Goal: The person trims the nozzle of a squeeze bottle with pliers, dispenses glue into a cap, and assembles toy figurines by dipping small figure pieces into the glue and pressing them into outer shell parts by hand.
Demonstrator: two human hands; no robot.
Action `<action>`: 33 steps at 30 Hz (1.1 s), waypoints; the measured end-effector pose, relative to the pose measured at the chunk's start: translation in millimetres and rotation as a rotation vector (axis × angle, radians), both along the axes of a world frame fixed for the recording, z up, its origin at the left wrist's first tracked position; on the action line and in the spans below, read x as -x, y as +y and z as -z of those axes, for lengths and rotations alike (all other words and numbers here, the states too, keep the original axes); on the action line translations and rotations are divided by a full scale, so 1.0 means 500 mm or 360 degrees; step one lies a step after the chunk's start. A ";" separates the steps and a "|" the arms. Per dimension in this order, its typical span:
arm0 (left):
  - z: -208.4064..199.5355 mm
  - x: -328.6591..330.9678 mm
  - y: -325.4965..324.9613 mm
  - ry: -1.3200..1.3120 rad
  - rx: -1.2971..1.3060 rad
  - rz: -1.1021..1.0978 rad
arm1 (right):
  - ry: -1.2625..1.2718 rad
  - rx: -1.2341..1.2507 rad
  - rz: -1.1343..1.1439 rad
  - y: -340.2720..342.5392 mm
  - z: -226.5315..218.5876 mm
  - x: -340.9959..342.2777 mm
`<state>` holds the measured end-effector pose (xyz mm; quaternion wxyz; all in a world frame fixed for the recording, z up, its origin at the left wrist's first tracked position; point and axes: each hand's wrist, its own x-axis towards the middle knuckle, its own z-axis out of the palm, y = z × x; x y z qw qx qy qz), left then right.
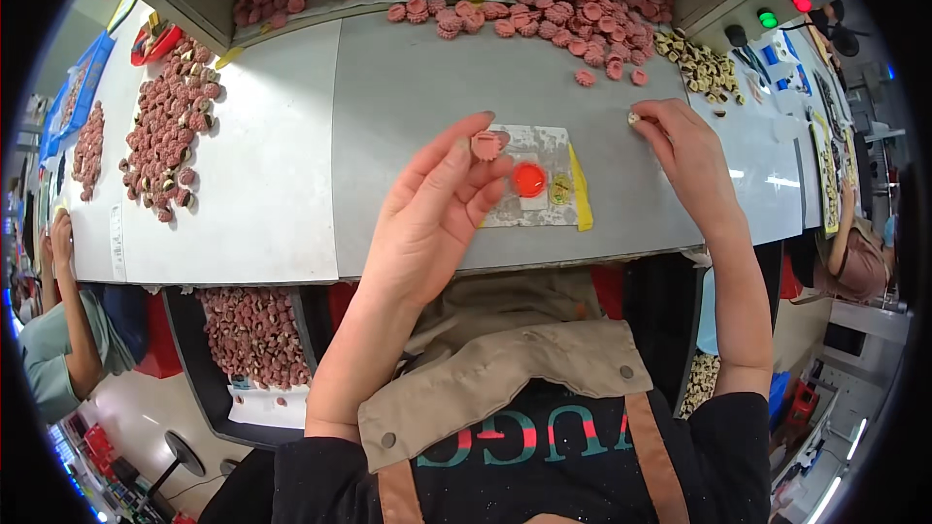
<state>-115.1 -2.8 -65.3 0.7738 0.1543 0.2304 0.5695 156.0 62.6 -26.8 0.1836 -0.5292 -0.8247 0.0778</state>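
My left hand (422,213) pinches a small round pink piece with a scalloped edge (485,145) between thumb and fingertips, raised over the worktable. Just beside it is a round orange-red disc (529,180), set on a worn, whitish rectangular plate (553,213) with yellow tape (582,189) along its right edge. Farther right, the fingertips of my right hand (687,150) are closed on a small cream-coloured piece (633,119). That hand is near a heap of cream-and-dark pieces (704,68); its other fingers are partly hidden.
A large heap of pink scalloped pieces (612,24) spills from a wide tray at the back. More pink-and-cream pieces (167,131) lie at the left, and a black bin (306,325) of them sits below the table edge. People work at both sides.
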 end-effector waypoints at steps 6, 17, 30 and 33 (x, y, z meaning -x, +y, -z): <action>0.023 0.011 -0.007 -0.0057 -0.0090 0.0006 | 0.0253 0.0227 0.0030 -0.026 -0.028 0.061; 0.020 0.009 -0.011 0.0027 -0.0069 -0.0081 | 0.0058 -0.0045 -0.0585 -0.065 -0.005 0.161; 0.023 0.007 -0.015 0.0024 -0.0089 -0.0127 | -0.0064 -0.0171 -0.0582 -0.067 0.014 0.174; 0.023 0.007 -0.014 0.0071 -0.0088 -0.0132 | -0.0060 -0.0161 -0.0567 -0.067 0.016 0.173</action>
